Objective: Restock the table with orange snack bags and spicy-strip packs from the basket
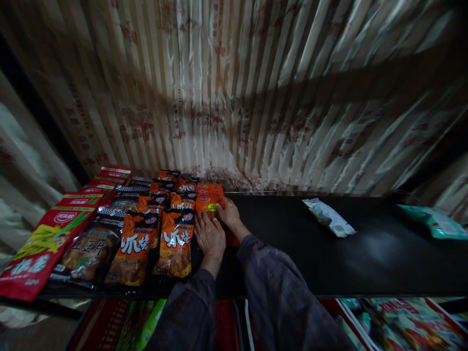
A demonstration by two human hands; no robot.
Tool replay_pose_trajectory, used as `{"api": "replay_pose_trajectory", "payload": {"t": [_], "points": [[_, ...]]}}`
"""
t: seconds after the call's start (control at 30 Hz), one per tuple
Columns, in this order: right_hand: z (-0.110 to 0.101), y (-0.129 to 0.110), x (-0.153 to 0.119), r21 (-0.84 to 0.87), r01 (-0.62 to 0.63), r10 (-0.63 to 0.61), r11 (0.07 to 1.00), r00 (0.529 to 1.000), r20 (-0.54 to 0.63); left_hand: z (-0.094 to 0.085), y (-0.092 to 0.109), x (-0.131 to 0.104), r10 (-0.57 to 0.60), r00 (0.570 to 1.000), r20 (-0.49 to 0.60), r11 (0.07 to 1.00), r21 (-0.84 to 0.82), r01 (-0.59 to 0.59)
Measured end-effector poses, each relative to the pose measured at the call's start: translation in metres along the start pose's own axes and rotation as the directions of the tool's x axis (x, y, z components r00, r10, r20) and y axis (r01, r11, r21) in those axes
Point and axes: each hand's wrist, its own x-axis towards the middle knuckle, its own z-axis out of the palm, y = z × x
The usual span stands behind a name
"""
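Note:
An orange-red snack bag [209, 193] lies on the black shelf, at the right end of the packed rows. My left hand [210, 237] rests flat over its near part, fingers stretched forward. At the bag's right edge, my right hand [230, 215] has its thumb on top and its other fingers partly hidden, curled along the side. Close beside my left hand is an orange-and-black snack bag [175, 243], with a matching snack bag [132, 248] to its left. More of the same kind sit in rows behind them.
Dark potato-slice packs [89, 246] and long red snack bags [54, 239] fill the shelf's left end. Farther right lie a white-blue packet [328, 217] and a green packet [435, 222]. Corrugated sheeting [234, 97] forms the back. Below the front edge stand boxes of packets [409, 317].

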Motion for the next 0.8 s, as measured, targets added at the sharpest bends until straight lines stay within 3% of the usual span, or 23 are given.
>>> {"api": "replay_pose_trajectory", "payload": {"t": [0.3, 0.5, 0.8], "points": [[0.003, 0.005, 0.009, 0.104, -0.085, 0.095, 0.991, 0.992, -0.088, 0.000, -0.002, 0.000, 0.012, 1.000, 0.010, 1.000, 0.022, -0.012], [-0.003, -0.001, 0.019, 0.047, -0.226, 0.228, 0.973, 0.972, -0.050, -0.003, 0.000, 0.000, -0.011, 1.000, 0.020, 0.997, 0.075, 0.010], [-0.001, -0.010, 0.026, -0.044, -0.295, 0.293, 0.955, 0.955, -0.047, -0.003, -0.001, 0.001, -0.012, 0.999, 0.046, 0.997, 0.082, 0.008]]}}
